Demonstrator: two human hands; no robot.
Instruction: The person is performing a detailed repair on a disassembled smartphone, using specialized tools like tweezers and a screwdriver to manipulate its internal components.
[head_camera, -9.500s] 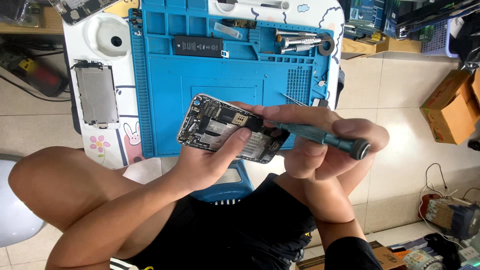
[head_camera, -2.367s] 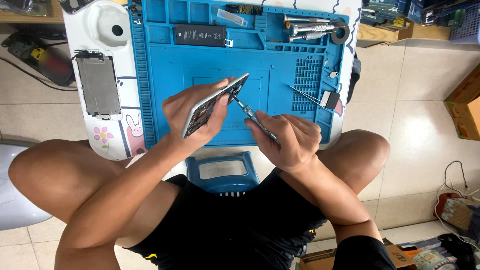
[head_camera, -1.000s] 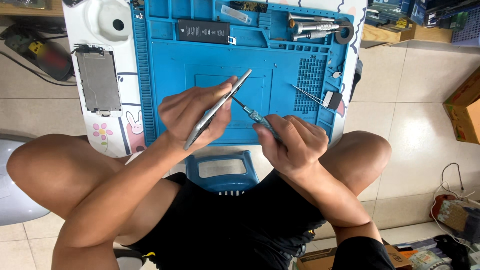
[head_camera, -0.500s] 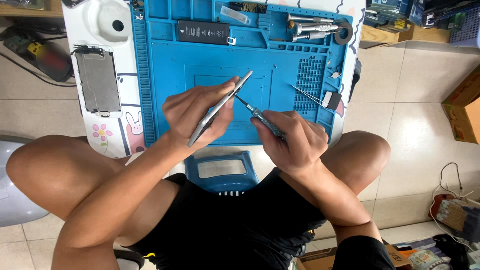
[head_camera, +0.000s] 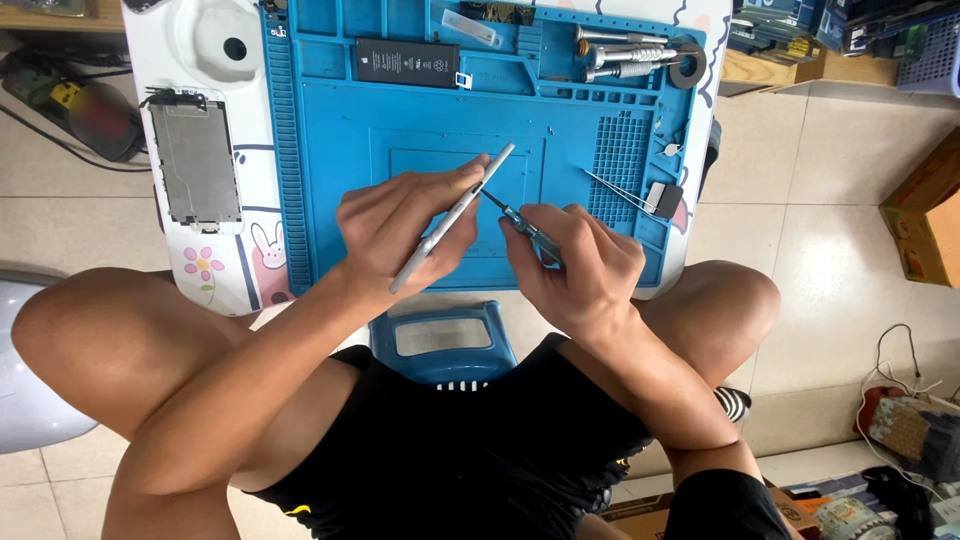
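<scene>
Blue repair mat (head_camera: 330, 170) on white table (head_camera: 170, 50) over tiled floor (head_camera: 830, 250); left hand (head_camera: 400, 225) fingers pinching phone frame (head_camera: 455, 215), right hand (head_camera: 580, 265) fingers pinching screwdriver (head_camera: 522, 224).

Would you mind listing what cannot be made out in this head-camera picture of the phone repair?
- Phone body in the left hand: seen edge-on, so its open inside is hidden.
- Screwdriver in the right hand: its handle is covered by the fingers, and its tip is too small to tell where it meets the phone.
- Small parts on the blue mat near the tweezers: too small to identify.
- Tools at the mat's top: partly cut off by the frame edge.
</scene>
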